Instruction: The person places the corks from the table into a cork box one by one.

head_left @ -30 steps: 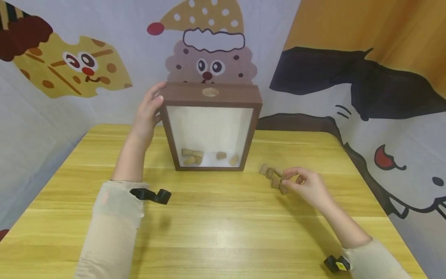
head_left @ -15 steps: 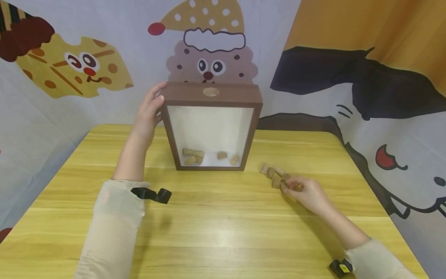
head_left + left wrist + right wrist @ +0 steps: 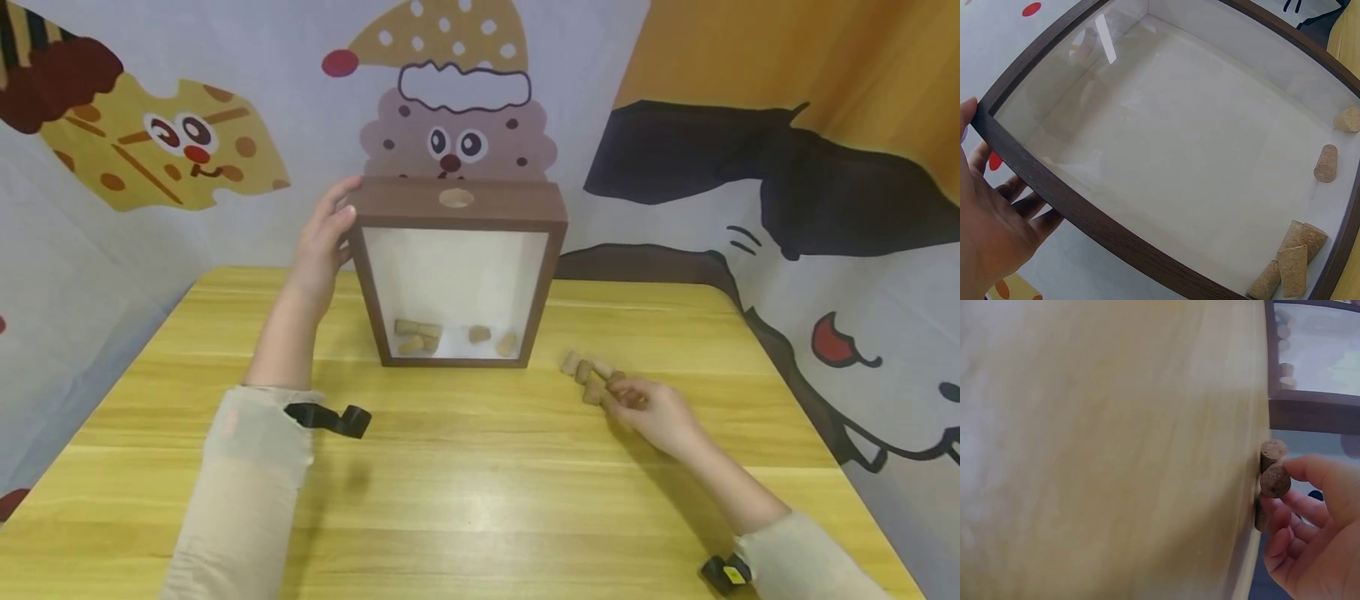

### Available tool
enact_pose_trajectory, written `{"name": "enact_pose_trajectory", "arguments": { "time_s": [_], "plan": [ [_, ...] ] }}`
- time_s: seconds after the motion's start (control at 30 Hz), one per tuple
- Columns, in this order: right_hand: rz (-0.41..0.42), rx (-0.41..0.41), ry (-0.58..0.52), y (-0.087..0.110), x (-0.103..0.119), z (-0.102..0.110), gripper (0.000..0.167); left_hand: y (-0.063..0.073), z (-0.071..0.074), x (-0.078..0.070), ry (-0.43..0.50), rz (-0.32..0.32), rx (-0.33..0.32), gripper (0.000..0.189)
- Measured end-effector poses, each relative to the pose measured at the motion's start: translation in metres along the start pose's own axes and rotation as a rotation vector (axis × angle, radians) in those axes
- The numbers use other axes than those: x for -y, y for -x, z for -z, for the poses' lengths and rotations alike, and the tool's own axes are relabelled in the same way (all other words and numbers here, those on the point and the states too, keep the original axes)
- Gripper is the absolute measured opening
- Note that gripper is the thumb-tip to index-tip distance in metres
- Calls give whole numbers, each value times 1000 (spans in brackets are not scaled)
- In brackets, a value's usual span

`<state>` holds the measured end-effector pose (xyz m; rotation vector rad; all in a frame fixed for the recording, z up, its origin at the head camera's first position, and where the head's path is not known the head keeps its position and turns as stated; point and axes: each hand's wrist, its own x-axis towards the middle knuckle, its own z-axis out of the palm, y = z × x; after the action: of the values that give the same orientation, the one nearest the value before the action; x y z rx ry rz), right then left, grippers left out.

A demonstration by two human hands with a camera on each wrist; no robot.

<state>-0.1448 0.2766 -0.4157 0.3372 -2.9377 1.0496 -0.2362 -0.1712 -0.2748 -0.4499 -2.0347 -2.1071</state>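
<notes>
My left hand (image 3: 318, 250) grips the upper left corner of an upright dark brown shadow box (image 3: 457, 214), thumb at the front and fingers behind its edge. The box has a clear front, a white back and a round hole (image 3: 456, 198) in its top. Several corks (image 3: 1293, 269) lie inside along its bottom. To the right of the box, my right hand (image 3: 656, 417) is low over a small group of loose corks (image 3: 583, 372) on the table. In the right wrist view its thumb and fingers pinch one cork (image 3: 1275, 481), with other corks close behind it.
The wooden table (image 3: 450, 500) has light yellow grain. Behind it hangs a printed cloth (image 3: 300, 117) with cartoon figures, close to the back of the box. A black camera mount sits on each wrist.
My right hand has come down slightly, and its fingertips have closed round the nearest cork of the group. My left hand and the box stay in place.
</notes>
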Motion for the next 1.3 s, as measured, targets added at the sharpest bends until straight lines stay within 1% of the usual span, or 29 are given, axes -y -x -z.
{"name": "enact_pose_trajectory", "arguments": {
  "time_s": [0.17, 0.33, 0.5, 0.6, 0.73, 0.83, 0.93, 1.0, 1.13, 1.23, 1.3],
  "plan": [
    [14, -34, -22, 4, 10, 5, 31, 0, -1, 1, -9, 1, 1, 57],
    [60, -91, -26, 4, 30, 13, 32, 0, 0, 0, -13, 4, -3, 58],
    [114, -163, -48, 6, 58, 21, 29, 1, -1, -1, -19, 1, -6, 57],
    [147, -196, -92, 10, 78, 25, 26, 1, -1, 0, -20, 0, -7, 57],
    [211, -254, -153, 11, 105, 29, 26, 1, -1, 0, -27, 0, -6, 57],
    [274, -310, -182, 7, 125, 33, 28, 1, 0, 0, -32, -1, -5, 57],
    [325, -348, -207, 0, 144, 38, 31, 1, 0, 0, -33, -1, -1, 57],
    [354, -361, -226, -4, 156, 41, 32, 1, 0, 0, -35, 3, 2, 56],
    [439, -396, -254, -18, 176, 46, 32, 2, -1, -1, -38, 8, 5, 57],
    [481, -405, -286, -30, 190, 51, 32, 2, -1, -2, -34, 5, 5, 57],
    [488, -402, -306, -37, 198, 54, 31, 2, -1, -2, -28, 2, 4, 57]
  ]
}}
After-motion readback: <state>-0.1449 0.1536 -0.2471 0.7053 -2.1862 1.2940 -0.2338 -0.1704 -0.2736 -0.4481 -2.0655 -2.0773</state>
